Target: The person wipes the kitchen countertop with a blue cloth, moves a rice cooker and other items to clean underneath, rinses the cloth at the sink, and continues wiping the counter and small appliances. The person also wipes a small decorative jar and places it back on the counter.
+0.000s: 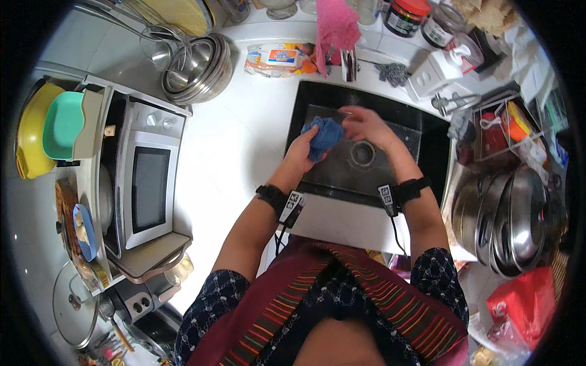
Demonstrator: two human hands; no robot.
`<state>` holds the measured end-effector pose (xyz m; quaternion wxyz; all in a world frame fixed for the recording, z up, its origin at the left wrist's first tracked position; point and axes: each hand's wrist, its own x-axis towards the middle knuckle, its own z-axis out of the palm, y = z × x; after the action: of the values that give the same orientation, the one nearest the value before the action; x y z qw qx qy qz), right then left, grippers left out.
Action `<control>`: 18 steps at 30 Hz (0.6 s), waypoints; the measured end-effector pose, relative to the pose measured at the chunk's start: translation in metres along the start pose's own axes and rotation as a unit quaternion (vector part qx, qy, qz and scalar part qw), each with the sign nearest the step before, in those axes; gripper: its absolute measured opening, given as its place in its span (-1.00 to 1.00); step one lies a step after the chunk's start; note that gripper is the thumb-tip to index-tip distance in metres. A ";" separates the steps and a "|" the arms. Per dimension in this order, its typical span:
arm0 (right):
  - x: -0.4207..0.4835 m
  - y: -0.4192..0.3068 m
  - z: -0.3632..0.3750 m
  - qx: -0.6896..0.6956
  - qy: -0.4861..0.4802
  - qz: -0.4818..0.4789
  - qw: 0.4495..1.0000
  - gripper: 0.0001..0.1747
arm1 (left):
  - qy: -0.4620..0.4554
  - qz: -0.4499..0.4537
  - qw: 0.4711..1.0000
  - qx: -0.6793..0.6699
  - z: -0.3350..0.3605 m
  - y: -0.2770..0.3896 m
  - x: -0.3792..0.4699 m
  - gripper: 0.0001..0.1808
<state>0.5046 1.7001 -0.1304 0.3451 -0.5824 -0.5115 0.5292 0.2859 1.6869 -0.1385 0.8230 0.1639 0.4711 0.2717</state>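
Bunched up in my left hand [304, 147] is a blue cloth [324, 136], held above the left side of a black sink [329, 180]. My right hand [366, 126] hovers over the basin just right of the cloth, its fingers apart and slightly blurred, with nothing seen in them. Below and between the hands shows the round drain [362, 154]. A metal faucet [453, 103] stands at the sink's right rear corner.
White countertop [224, 155] runs left to a microwave [151, 183] on a shelf. Nested steel bowls [201, 68] stand behind. A pink cloth [336, 27], a wipes packet [279, 59], a steel scrubber [393, 73] and a white dispenser [435, 73] line the back. Steel pans [508, 219] lean at right.
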 end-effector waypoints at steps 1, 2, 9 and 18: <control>0.016 0.005 -0.012 0.011 0.017 0.004 1.000 -0.48 | 0.013 0.016 1.000 -0.002 -0.005 0.001 0.003 -0.46; 0.040 0.006 -0.018 -0.096 0.179 0.032 0.979 -0.42 | 0.040 0.027 0.999 -0.002 -0.007 0.000 0.002 -0.49; 0.135 0.000 -0.046 -0.177 0.139 -0.151 0.963 -0.49 | -0.033 0.035 0.997 -0.059 0.004 -0.010 0.021 -0.55; 0.101 0.006 -0.056 -0.011 0.128 -0.057 0.990 -0.42 | -0.006 -0.001 0.994 -0.111 0.018 -0.025 0.048 -0.54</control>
<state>0.5519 1.8035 -0.1512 0.4308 -0.6195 -0.5009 0.4240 0.3279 1.6950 -0.1757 0.8392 0.0728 0.4333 0.3204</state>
